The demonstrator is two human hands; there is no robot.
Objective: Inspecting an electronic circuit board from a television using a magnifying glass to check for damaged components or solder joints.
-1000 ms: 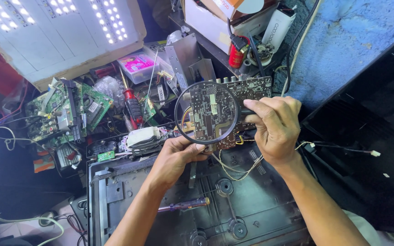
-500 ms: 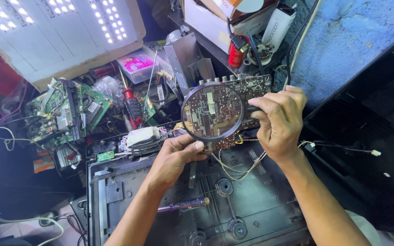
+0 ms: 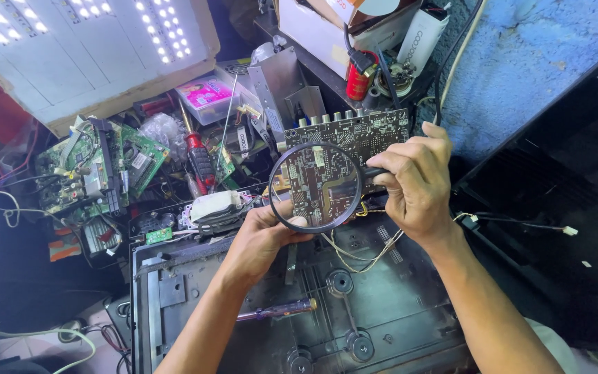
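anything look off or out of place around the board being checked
A purple-handled screwdriver lies loose on the opened metal chassis below the hands, and thin pale wires trail unplugged from the circuit board.

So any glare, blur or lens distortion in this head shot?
Head view: LED panel blows out to white top left; the magnifying glass in the right hand enlarges the circuit board behind it; the right side falls into dark shadow; no obvious motion blur.
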